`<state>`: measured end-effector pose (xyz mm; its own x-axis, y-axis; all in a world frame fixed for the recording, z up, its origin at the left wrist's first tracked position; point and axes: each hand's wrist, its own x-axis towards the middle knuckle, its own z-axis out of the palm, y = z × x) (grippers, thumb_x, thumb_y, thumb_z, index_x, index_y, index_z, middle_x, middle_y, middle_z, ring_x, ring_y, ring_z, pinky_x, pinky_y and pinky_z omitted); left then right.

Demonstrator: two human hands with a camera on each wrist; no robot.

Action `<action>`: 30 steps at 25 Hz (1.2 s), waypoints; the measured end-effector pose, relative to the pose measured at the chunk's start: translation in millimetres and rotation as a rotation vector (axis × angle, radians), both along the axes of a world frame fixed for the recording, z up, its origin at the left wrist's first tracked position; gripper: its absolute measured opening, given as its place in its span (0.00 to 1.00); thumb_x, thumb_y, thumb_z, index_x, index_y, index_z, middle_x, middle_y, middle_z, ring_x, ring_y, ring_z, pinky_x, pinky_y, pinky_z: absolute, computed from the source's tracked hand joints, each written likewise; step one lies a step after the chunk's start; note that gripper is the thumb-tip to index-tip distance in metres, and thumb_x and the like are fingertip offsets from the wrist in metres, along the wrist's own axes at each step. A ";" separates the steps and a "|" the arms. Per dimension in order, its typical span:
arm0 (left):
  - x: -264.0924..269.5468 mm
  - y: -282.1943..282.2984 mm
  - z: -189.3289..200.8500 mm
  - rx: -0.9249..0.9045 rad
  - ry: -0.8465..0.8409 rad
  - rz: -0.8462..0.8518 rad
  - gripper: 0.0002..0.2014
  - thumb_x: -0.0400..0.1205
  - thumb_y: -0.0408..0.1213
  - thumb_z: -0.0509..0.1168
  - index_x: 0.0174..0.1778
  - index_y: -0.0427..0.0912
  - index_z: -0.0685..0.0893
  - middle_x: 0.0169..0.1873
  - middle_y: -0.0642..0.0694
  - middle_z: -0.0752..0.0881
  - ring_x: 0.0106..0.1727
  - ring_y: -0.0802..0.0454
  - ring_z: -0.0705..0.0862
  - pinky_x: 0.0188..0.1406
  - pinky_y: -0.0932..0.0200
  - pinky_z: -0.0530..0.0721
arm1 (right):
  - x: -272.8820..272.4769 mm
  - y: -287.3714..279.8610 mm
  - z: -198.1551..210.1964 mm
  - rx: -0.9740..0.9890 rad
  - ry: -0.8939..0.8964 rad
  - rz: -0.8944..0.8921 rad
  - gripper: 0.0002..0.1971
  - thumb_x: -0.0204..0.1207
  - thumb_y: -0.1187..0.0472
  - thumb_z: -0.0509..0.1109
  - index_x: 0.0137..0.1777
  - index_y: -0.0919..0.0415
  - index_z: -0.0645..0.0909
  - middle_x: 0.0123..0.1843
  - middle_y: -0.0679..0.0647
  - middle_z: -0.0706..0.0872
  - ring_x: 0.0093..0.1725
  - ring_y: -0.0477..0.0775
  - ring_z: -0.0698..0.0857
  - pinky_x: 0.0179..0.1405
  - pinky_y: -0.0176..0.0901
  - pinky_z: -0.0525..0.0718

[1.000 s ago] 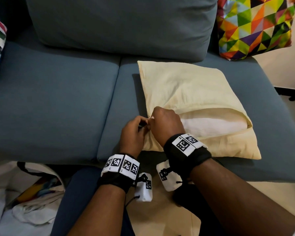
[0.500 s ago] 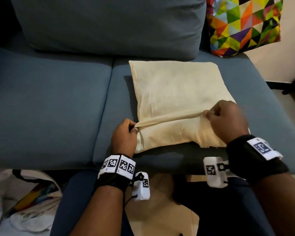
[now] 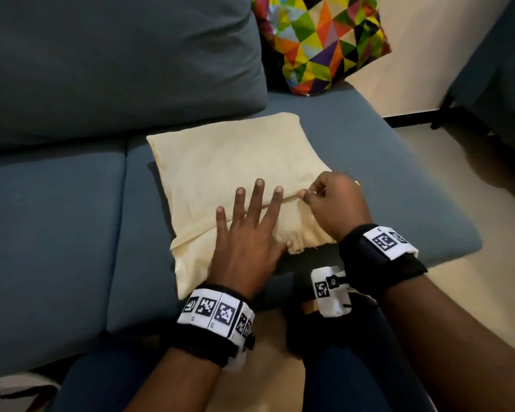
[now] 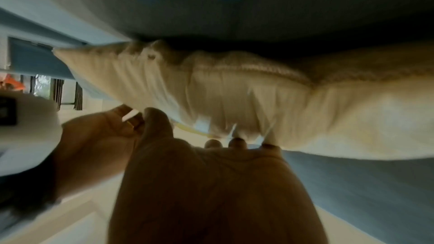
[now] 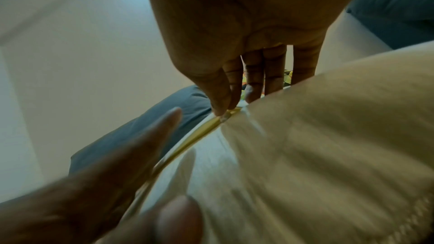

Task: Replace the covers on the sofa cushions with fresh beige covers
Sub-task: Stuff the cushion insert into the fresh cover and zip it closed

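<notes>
Here the cushion in its beige cover lies flat on the right-hand seat of the blue sofa, its near edge close to the front lip of the seat. The left hand rests palm-down on the near part of the cushion, fingers straight and spread apart, their tips reaching across the seam line that runs slantwise over the cover. The thumb lies out to the side, touching the frayed near corner of the fabric.

The right hand sits just beside the left, at the right end of that seam. Its thumb and forefinger are pressed together on a small zip pull, the other fingers curled loosely behind; in the right wrist view the pinch is plain, with a yellowish zip line running away from the fingertips along the edge of the cover. The zip looks drawn shut up to where the fingers hold it, though blur keeps this from being certain.

In the left wrist view the cover bunches in folds just beyond the left fingertips, and the right hand shows at the left side, close by.

A bright cushion of many-coloured triangles leans at the far right end of the sofa, well apart from the hands. A large blue back cushion stands behind the beige one.
</notes>
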<state>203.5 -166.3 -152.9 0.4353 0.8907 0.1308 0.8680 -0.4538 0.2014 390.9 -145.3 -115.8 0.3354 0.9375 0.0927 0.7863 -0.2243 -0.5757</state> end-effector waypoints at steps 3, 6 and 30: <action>12.4 10.0 -31.1 -0.029 0.100 0.042 0.50 0.78 0.69 0.59 0.86 0.60 0.33 0.86 0.51 0.30 0.87 0.38 0.35 0.80 0.22 0.47 | 1.6 1.4 -0.8 0.001 -0.137 0.023 0.10 0.75 0.49 0.75 0.38 0.53 0.84 0.53 0.55 0.83 0.58 0.60 0.80 0.56 0.50 0.78; 8.0 9.7 -49.4 0.011 0.131 0.073 0.53 0.75 0.70 0.62 0.87 0.57 0.37 0.87 0.50 0.34 0.88 0.40 0.37 0.80 0.22 0.48 | 14.8 0.4 -0.5 -0.004 -0.229 -0.002 0.09 0.74 0.50 0.75 0.41 0.56 0.86 0.56 0.55 0.81 0.61 0.61 0.78 0.59 0.54 0.79; -99.9 -4.4 -20.8 -0.489 -0.637 0.691 0.45 0.71 0.69 0.71 0.80 0.49 0.70 0.73 0.41 0.80 0.71 0.40 0.80 0.70 0.40 0.77 | 107.4 -5.4 -41.2 -0.469 0.465 0.210 0.19 0.78 0.48 0.76 0.62 0.58 0.84 0.50 0.58 0.91 0.40 0.57 0.90 0.42 0.49 0.90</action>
